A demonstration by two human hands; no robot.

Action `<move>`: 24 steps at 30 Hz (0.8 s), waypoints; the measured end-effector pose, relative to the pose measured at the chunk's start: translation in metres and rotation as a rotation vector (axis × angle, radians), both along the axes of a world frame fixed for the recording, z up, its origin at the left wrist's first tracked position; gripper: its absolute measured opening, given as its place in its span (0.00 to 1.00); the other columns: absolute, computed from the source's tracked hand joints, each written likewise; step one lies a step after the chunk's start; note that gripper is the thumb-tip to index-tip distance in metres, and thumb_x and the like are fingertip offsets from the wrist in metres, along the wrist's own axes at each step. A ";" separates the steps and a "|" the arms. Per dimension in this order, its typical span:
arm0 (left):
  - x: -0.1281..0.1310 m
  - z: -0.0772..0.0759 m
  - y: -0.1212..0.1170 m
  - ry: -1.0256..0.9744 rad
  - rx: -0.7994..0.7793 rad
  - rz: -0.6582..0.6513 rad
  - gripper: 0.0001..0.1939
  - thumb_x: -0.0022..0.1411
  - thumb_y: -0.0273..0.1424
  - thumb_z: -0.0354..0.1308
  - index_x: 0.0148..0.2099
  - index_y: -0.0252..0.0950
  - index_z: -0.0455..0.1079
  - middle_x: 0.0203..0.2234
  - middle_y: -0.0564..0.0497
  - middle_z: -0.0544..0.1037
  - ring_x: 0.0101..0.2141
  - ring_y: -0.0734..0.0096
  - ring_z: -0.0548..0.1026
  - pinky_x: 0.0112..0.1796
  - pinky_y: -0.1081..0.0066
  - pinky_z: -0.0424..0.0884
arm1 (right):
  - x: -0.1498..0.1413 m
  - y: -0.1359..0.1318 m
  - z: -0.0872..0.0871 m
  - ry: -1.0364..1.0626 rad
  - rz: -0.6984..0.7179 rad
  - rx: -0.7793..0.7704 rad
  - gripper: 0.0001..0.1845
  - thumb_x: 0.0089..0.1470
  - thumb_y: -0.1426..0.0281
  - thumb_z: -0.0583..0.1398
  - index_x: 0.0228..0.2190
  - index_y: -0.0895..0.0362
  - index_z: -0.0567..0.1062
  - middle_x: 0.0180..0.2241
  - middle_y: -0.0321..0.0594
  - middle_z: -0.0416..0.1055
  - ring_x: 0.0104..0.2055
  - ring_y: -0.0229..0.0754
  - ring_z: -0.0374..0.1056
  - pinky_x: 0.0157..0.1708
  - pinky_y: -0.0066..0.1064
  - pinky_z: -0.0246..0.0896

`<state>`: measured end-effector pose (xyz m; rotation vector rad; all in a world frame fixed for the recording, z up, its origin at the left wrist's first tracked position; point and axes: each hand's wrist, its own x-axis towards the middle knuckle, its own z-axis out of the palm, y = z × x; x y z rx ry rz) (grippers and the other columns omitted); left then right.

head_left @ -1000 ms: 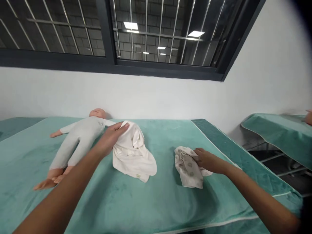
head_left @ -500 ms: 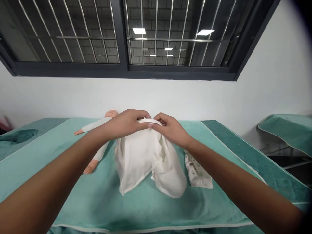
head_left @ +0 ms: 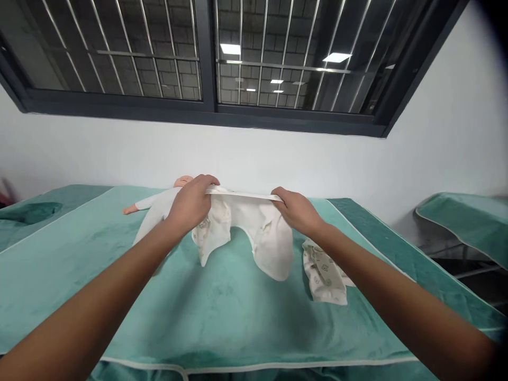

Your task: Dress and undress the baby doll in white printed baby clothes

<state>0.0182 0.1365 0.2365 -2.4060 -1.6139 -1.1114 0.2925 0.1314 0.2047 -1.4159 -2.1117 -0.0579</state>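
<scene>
A white baby garment hangs in the air between my hands, its upper edge pulled into a straight band. Two loose parts dangle below with a curved gap between them; the left one shows a small print. My left hand is closed on one end of the band, and my right hand grips the other end. Behind my left hand and forearm lies a baby doll in white clothing, partly hidden. Near my right forearm rests a folded cloth item with a small print.
A green padded cover with pale piping spreads under everything. At the back stands a white wall below a dark-framed barred window. Another green-covered surface is off to the right.
My hands have moved apart, stretching the garment's upper edge between them. Its lower parts hang higher, and a printed part now shows at left.
</scene>
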 end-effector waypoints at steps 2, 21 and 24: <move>-0.010 -0.008 0.004 -0.027 -0.008 0.039 0.21 0.55 0.21 0.44 0.47 0.40 0.70 0.44 0.50 0.76 0.43 0.60 0.73 0.38 0.67 0.68 | 0.011 0.007 -0.008 -0.008 -0.052 -0.031 0.13 0.60 0.69 0.48 0.43 0.52 0.70 0.37 0.39 0.74 0.36 0.45 0.66 0.32 0.31 0.53; -0.035 -0.053 0.076 0.396 -0.530 0.364 0.19 0.65 0.41 0.45 0.50 0.39 0.70 0.44 0.42 0.78 0.44 0.52 0.75 0.42 0.58 0.69 | 0.055 0.073 -0.067 0.337 -0.124 -0.750 0.20 0.57 0.53 0.57 0.39 0.57 0.77 0.38 0.45 0.78 0.38 0.47 0.74 0.36 0.34 0.68; -0.012 -0.095 0.094 0.398 -0.483 0.414 0.19 0.66 0.36 0.44 0.52 0.36 0.68 0.45 0.39 0.77 0.44 0.51 0.75 0.41 0.58 0.70 | 0.036 0.100 -0.106 0.146 -0.319 -0.533 0.16 0.60 0.60 0.54 0.38 0.59 0.75 0.41 0.50 0.75 0.44 0.51 0.71 0.42 0.37 0.64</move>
